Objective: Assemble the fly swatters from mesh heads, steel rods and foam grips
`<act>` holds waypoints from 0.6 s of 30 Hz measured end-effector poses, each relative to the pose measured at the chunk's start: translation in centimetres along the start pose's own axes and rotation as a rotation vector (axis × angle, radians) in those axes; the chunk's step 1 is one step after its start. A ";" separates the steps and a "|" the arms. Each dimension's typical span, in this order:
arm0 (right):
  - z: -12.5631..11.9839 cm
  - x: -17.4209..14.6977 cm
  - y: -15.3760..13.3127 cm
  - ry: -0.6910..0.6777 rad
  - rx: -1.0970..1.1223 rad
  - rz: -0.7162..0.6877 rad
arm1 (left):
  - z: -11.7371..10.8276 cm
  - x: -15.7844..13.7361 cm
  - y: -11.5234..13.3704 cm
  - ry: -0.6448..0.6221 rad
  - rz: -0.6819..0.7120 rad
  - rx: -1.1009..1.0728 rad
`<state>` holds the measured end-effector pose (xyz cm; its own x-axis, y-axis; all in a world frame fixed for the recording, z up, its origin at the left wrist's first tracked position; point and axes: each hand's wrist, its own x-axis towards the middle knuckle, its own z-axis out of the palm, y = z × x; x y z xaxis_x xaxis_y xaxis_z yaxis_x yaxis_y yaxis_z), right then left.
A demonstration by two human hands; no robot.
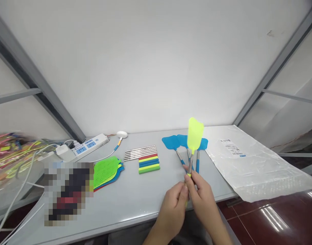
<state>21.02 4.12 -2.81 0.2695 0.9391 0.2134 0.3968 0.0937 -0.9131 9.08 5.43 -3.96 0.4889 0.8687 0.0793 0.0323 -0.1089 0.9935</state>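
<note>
Both hands are wrapped round the lower part of a yellow fly swatter, which points upward near the table's front edge. My left hand grips low on its handle, and my right hand closes just above, below the metal rod. Behind the swatter lie several blue fly swatters with metal rods and blue grips. Left of them sit coloured handle grips in a row, beside several metal rods. Farther left is a stack of mesh swatter heads, green on top.
A white power strip with plugs and cables stands at the back left. A blurred-out patch covers part of the table. On the right, a white plastic bag hangs over the table edge. Wrapped colourful items are at far left.
</note>
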 end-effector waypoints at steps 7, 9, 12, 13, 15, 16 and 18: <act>-2.8 5.6 2.4 -0.028 -0.466 0.130 | -6.3 2.5 0.1 0.101 0.114 0.245; -2.9 7.2 2.8 -0.008 -0.570 0.165 | -8.8 2.4 -0.2 0.251 0.102 0.255; -2.5 9.4 3.3 -0.051 -0.643 0.206 | -12.2 1.8 0.2 0.481 0.121 0.285; -2.2 9.9 3.3 -0.068 -0.655 0.217 | -13.2 1.5 0.4 0.557 0.134 0.293; -1.6 10.8 3.4 -0.098 -0.681 0.233 | -14.5 1.1 0.8 0.722 0.157 0.286; -1.2 11.1 3.4 -0.115 -0.696 0.238 | -14.8 1.1 1.0 0.824 0.180 0.254; -0.6 11.5 3.3 -0.149 -0.732 0.247 | -15.0 1.2 1.4 1.029 0.249 0.156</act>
<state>25.94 15.05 -3.20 0.3251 0.9436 -0.0625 0.8317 -0.3167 -0.4561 -3.39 13.55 -1.30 -0.4708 0.7953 0.3818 0.1800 -0.3371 0.9241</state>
